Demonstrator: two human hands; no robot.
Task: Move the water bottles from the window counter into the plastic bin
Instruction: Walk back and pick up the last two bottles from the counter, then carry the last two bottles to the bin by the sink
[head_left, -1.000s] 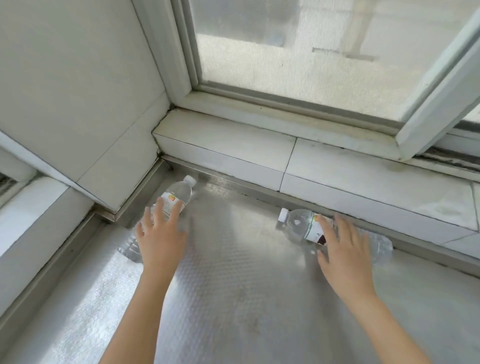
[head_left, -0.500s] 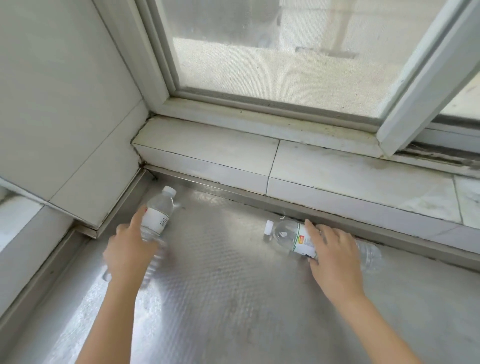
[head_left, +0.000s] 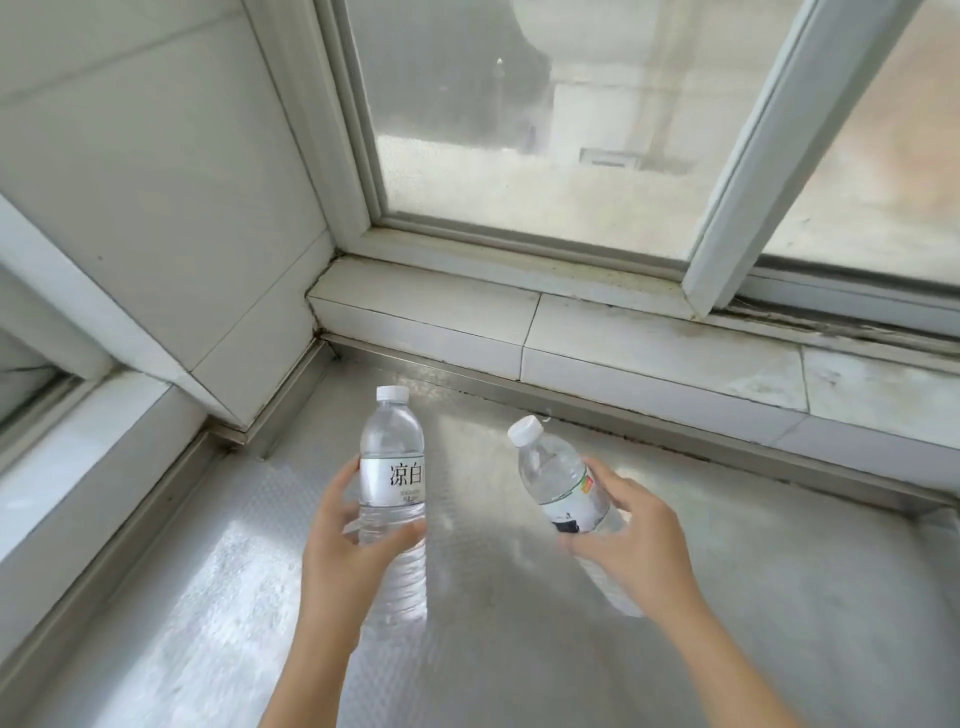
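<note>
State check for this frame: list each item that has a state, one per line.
Left bottle: capped, held about upright, off the counter.
Right bottle: capped, held tilted, cap toward the left.
Left hand: grips the left bottle.
Right hand: grips the right bottle.
Window: left pane shut.
Plastic bin: not in view.

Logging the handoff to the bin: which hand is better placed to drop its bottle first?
Neither clearly: left hand and right hand each grip a bottle, and no bin shows.
</note>
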